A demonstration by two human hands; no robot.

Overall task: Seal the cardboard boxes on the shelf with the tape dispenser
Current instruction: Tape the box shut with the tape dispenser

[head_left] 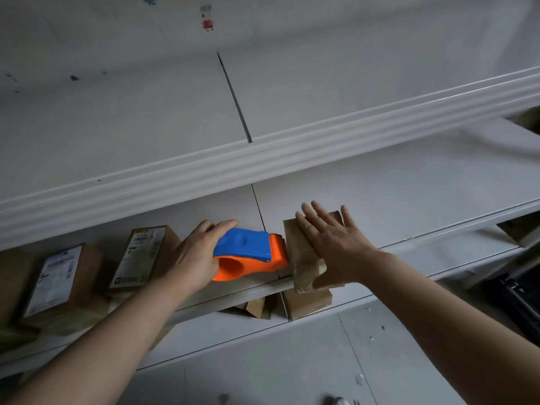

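two grips meet at the cardboard box [302, 258] — right grip [333, 241] spread flat on top. left grip [198, 252] curls round the tape dispenser [245, 248], its nose touching the box's left side.

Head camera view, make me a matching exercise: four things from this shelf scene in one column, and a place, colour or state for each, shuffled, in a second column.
1 tape dispenser
2 right hand
3 left hand
4 lower-shelf box

A grips the dispenser
B orange and blue
C one shelf below the plain box
D flat, fingers spread, on the plain box

Pairs: 1-B, 2-D, 3-A, 4-C
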